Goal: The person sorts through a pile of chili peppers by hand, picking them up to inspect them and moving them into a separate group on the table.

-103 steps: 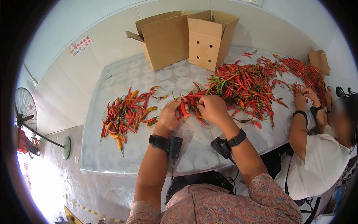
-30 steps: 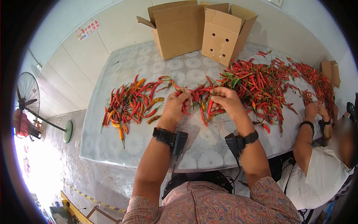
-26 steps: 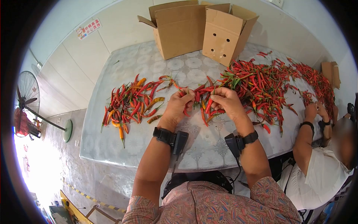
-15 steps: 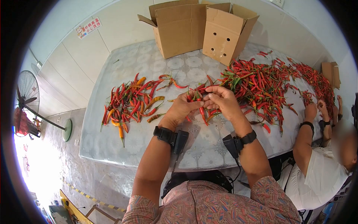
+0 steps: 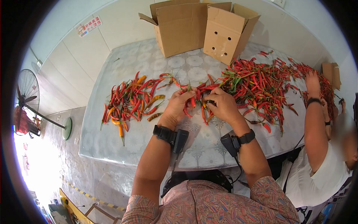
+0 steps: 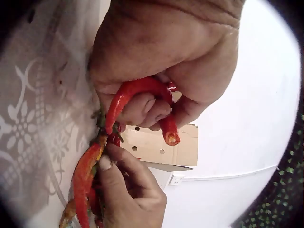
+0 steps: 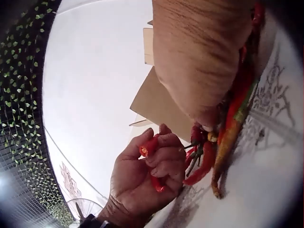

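Note:
Red chili peppers point(image 6: 137, 89) are gripped in my left hand point(image 5: 176, 106), one curving out past the fingers. Another chili in that hand shows a broken, pale-centred end point(image 7: 145, 151) in both wrist views. Green stems stick up above the left fingers in the head view. My right hand point(image 5: 223, 106) is just to the right, fingers curled down among chilies lying on the table. In the left wrist view its thumb and forefinger pinch at the stem end of a red-orange chili point(image 6: 83, 178). The right fingertips are mostly hidden in the head view.
A loose chili pile point(image 5: 130, 102) lies left; a large heap point(image 5: 257, 84) spreads right. Cardboard boxes point(image 5: 182, 30) stand at the back of the cloth-covered table point(image 5: 123, 153). Another person's arm point(image 5: 316, 123) reaches over the far heap. A fan point(image 5: 28, 97) stands left.
My right hand has left a red chili with the left hand and moved back down to the chilies on the table. The other person's arm has stretched forward onto the far heap.

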